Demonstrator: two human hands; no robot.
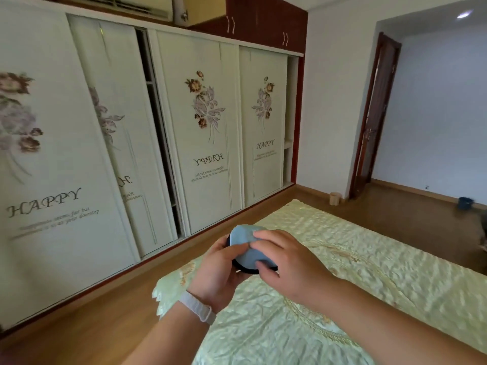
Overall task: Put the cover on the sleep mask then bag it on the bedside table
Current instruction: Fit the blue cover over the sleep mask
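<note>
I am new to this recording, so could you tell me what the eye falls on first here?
Both hands, the left hand and right hand, hold a pale blue cover over a dark sleep mask above the green bed. Behind, on the left, stands a white wardrobe printed with flowers and "HAPPY".

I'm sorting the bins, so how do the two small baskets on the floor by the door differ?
The beige basket is pale and stands near the dark wooden door; the dark blue basket sits farther right, against the white wall's skirting. The beige one looks taller and narrower. Both rest upright on the wooden floor.
</note>
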